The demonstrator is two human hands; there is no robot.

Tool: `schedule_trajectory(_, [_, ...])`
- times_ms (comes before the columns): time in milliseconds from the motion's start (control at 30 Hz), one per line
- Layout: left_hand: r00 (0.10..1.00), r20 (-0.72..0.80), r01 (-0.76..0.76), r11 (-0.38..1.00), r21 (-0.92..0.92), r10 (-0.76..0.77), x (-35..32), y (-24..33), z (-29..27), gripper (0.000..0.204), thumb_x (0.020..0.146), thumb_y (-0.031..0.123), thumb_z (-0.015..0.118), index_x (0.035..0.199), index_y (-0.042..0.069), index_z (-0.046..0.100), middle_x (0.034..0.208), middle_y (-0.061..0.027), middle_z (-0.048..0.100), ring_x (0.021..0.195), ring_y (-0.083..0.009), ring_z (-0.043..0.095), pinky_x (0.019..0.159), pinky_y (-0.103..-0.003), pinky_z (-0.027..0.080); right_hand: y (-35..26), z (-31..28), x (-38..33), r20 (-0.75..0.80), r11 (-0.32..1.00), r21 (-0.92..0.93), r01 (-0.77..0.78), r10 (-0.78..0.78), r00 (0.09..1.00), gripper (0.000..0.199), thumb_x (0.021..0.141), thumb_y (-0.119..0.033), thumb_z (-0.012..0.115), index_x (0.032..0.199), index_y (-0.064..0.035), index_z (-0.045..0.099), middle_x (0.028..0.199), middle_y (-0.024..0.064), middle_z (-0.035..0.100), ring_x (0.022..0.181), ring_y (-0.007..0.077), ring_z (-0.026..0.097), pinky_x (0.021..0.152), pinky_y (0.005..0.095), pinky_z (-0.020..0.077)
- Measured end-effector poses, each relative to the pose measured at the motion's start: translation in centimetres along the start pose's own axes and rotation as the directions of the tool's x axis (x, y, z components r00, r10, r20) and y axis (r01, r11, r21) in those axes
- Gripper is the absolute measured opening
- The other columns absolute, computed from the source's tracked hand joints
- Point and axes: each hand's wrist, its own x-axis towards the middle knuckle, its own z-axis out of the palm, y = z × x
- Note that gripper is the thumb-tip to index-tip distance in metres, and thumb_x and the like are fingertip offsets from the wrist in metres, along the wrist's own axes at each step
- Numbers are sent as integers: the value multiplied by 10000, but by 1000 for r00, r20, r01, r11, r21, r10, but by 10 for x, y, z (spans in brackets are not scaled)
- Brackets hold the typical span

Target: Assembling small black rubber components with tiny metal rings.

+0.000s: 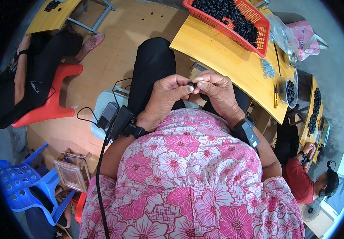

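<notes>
Above my lap, my left hand (166, 95) and my right hand (219, 92) meet fingertip to fingertip. Pinched between them is a small black part (192, 84), perhaps ring-shaped; the fingers cover most of it. Ahead of them and to the right stands a yellow table (216, 49). On its far side a red plastic basket (265, 44) holds a heap of black ring-like parts (239, 24). Nearer the right end, a clear tub (295, 95) contains more black pieces, beside a small pile of pale bluish bits (267, 68).
A slim yellow-and-black tool (275, 96) lies by the tub. Clear plastic bags (280, 34) sit beyond the basket. At left, someone sits on a red stool (52, 99); a blue chair (24, 187) stands behind. Another person in red (299, 181) works at right. A cable (100, 175) hangs by my left arm.
</notes>
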Motion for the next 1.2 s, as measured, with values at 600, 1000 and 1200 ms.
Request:
schedule_trajectory(600, [999, 16, -32, 996, 83, 31, -2, 2, 1, 137, 850, 71, 631, 969, 8, 604, 848, -39, 617, 762, -77, 572, 689, -193, 473, 2, -7, 6, 130, 927, 279, -252, 224, 966, 167, 827, -60, 651, 983, -5, 625, 839, 69, 645, 711, 105, 639, 654, 206, 543])
schedule_trajectory(1000, [981, 54, -195, 969, 153, 189, 0, -3, -3, 126, 815, 30, 660, 936, 16, 627, 832, -11, 579, 788, -82, 553, 721, -213, 450, 7, -9, 0, 317, 820, 372, -436, 329, 890, 278, 850, -222, 650, 977, 22, 612, 832, 64, 622, 704, 110, 611, 715, 307, 561])
schedule_trajectory(1200, [973, 82, -227, 958, 174, 216, 2, -1, 0, 119, 811, 15, 658, 925, 12, 623, 834, -22, 584, 807, -84, 564, 735, -219, 454, 8, -6, -1, 357, 766, 475, -433, 282, 891, 275, 856, -228, 642, 953, 27, 613, 784, 40, 592, 648, 90, 552, 705, 300, 554])
